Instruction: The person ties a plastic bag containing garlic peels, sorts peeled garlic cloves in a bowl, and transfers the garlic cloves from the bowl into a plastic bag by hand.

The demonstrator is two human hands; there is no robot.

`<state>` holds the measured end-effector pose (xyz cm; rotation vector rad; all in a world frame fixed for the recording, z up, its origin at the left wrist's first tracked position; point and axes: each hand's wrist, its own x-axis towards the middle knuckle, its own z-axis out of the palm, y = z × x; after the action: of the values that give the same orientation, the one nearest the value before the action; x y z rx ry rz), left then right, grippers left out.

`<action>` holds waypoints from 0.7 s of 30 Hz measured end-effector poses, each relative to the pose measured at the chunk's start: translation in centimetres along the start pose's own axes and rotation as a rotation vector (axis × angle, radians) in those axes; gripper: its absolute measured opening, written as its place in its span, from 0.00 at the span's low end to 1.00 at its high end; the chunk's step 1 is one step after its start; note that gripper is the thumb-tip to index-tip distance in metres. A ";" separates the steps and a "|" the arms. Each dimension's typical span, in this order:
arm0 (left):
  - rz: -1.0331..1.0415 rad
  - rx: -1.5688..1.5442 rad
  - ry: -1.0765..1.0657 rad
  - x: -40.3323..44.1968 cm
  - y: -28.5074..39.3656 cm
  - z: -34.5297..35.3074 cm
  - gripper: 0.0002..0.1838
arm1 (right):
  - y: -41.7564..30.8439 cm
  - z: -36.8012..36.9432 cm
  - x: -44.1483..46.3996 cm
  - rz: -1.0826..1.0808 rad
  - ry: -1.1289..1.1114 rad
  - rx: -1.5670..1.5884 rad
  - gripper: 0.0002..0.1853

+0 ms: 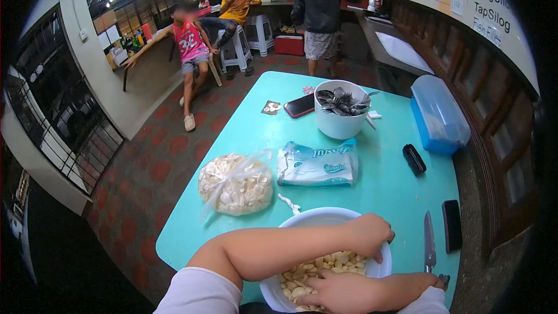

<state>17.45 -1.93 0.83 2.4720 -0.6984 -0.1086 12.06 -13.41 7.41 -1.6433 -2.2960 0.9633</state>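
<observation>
A white plastic bowl (pixel 268 291) holding many peeled garlic cloves (pixel 295 274) is right in front of me at the table's near edge. My left arm reaches across the bowl, and my left hand (pixel 369 236) curls over its far right rim. Down among the cloves lies my right hand (pixel 338 291), its fingers spread and partly sunk in them. A kitchen knife (pixel 429 238) rests beside the bowl on the right, its handle end near my right wrist.
On the turquoise table (pixel 244 122) are a tied clear bag of pale pieces (pixel 235 186), a tissue pack (pixel 317 166), a white utensil bucket (pixel 337 122), a phone (pixel 300 106), a black phone-like slab (pixel 452 225) and a blue lidded box (pixel 439 116). Several people are beyond it.
</observation>
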 end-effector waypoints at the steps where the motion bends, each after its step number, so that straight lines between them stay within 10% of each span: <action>1: 0.000 -0.003 0.000 0.0 0.0 -0.1 0.28 | 0.0 -0.2 0.0 0.008 -0.028 -0.002 0.17; 21: 0.034 0.007 -0.009 0.2 -0.4 0.0 0.28 | 2.3 -1.7 1.1 0.051 -0.034 -0.150 0.14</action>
<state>17.79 -1.74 0.60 2.4666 -0.7462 -0.1049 14.30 -11.27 7.16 -1.7639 -2.4130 0.8535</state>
